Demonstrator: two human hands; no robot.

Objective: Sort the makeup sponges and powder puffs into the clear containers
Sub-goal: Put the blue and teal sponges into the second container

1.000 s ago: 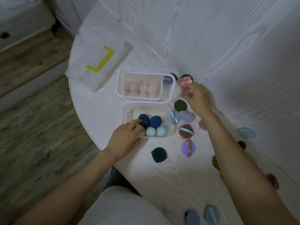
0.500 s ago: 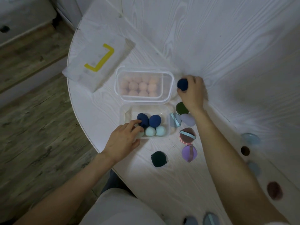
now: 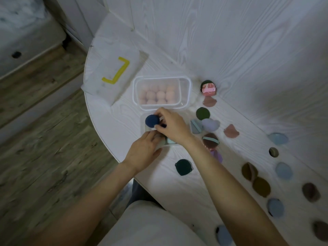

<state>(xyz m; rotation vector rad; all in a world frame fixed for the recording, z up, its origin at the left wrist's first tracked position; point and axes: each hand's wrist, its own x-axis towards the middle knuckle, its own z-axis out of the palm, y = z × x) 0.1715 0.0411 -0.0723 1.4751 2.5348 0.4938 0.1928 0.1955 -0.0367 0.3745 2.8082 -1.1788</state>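
Observation:
My right hand (image 3: 171,126) pinches a dark blue sponge (image 3: 152,120) over the far left corner of the near clear container (image 3: 143,121), whose other contents are mostly hidden under both hands. A light teal sponge (image 3: 171,141) peeks out between them. My left hand (image 3: 144,152) rests against that container's near wall, fingers curled on its edge. The far clear container (image 3: 186,86) holds several pink sponges (image 3: 158,95). Loose powder puffs lie to the right: a dark green one (image 3: 202,113), a lilac one (image 3: 210,124) and a brown one with a teal strap (image 3: 210,140).
A white pouch with a yellow mark (image 3: 115,75) lies at the table's far left. A dark teal puff (image 3: 183,167) sits near the front. Several more puffs, blue (image 3: 283,170), olive (image 3: 260,186) and mauve (image 3: 311,192), trail along the right. The table's curved edge (image 3: 106,139) drops to wooden floor.
My right hand carried the dark blue sponge from behind the far container to the near container. The left hand stayed at the near container's edge. The view shifted, showing more puffs.

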